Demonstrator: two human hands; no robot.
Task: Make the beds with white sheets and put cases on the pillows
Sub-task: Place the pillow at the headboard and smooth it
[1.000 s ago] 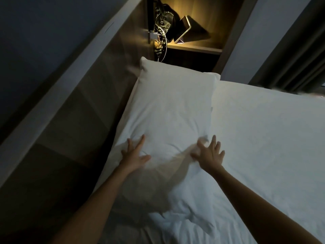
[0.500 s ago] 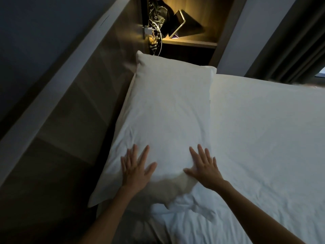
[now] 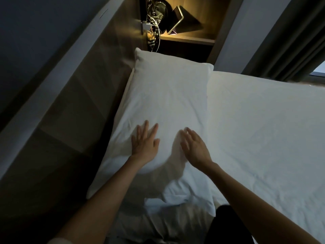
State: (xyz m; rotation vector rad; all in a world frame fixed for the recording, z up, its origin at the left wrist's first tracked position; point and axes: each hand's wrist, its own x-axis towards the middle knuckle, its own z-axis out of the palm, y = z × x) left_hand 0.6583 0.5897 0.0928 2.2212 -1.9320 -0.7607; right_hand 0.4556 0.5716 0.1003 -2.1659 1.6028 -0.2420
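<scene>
Smoothing the cased white pillow point(image 3: 168, 95) at the far left of the sheeted bed point(image 3: 263, 131), beside a wooden panel point(image 3: 79, 111). Pressing flat with left hand point(image 3: 145, 147) and right hand point(image 3: 193, 148), grip open, holding nothing. Drawn closer together than moments ago; probably finishing touches.

Pillow point(image 3: 168, 103): plain white, shading to grey at the near end. Sheet point(image 3: 263, 129): plain white, same tone as the pillow. Headboard point(image 3: 75, 111): brown wood grain; wall point(image 3: 35, 23): dark blue-grey; curtain point(image 3: 290, 32): dark grey with vertical fold stripes; shelf point(image 3: 188, 39): wood lit amber-yellow.
</scene>
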